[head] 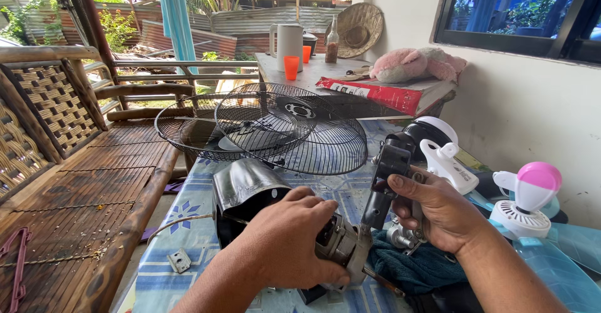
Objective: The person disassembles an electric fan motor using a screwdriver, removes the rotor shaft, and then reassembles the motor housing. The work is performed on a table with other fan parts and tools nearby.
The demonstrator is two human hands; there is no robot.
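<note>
My left hand (285, 238) is clamped over the fan motor (341, 244), fingers curled down around its metal body near the front edge of the table (188, 216). My right hand (438, 216) grips the dark neck bracket (388, 175) that rises from the motor – thumb pressed on its side, fingers wrapped behind. Just left of the motor sits a shiny black motor cover (241, 191), partly hidden by my left hand. Under my right wrist lies a teal cloth (416, 269).

Farther off, two black wire fan guards (291, 128) lean together near the middle of the table. To the right stand a white fan part (447, 163) and a small pink-and-white fan (532, 197). On the far table are a white kettle (288, 44), an orange cup (291, 67) and a pink plush toy (416, 64) – and on the left, a bamboo bench (81, 181).
</note>
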